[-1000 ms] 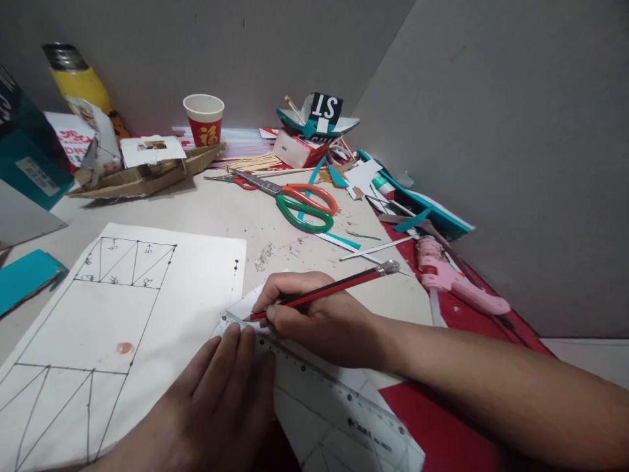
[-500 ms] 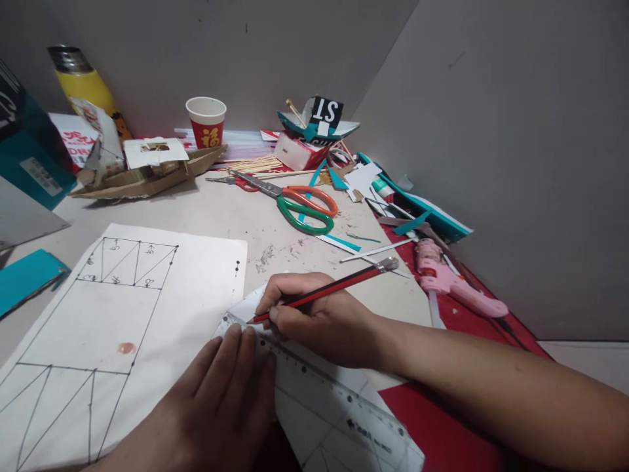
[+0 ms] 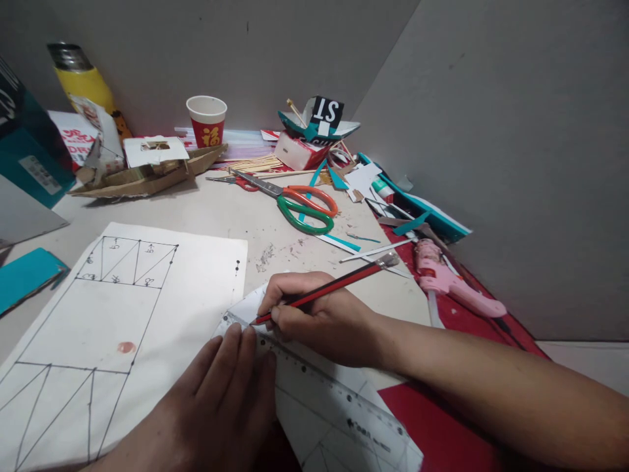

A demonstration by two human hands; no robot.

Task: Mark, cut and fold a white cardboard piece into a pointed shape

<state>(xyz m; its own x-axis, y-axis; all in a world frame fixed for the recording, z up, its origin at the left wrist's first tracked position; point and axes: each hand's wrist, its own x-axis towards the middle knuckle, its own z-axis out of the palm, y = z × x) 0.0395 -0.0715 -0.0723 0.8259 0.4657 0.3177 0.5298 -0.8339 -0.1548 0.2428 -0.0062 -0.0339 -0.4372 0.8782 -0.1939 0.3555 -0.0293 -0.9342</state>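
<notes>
A red-and-black pencil (image 3: 339, 283) is pinched in my right hand (image 3: 314, 321), its tip at the edge of a clear ruler (image 3: 339, 393). The ruler lies slantwise across a white card (image 3: 314, 432) with faint drawn lines. My left hand (image 3: 221, 393) rests on the ruler's left end, fingers stretched out and pressing down. To the left is a white sheet (image 3: 196, 282) with a drawn pattern of triangles and lines; the left hand and forearm cover part of it.
Scissors (image 3: 304, 203) lie beyond my hands. A pink glue gun (image 3: 457, 288) lies at the right, near paper scraps. Along the back stand a paper cup (image 3: 207, 121), a yellow bottle (image 3: 91, 85), a cardboard boat (image 3: 147, 183) and a teal paper boat (image 3: 317, 128). A teal box (image 3: 29, 144) is left.
The pencil tip and my right fingers have shifted very slightly to the right along the ruler. My left hand stays in place on it.
</notes>
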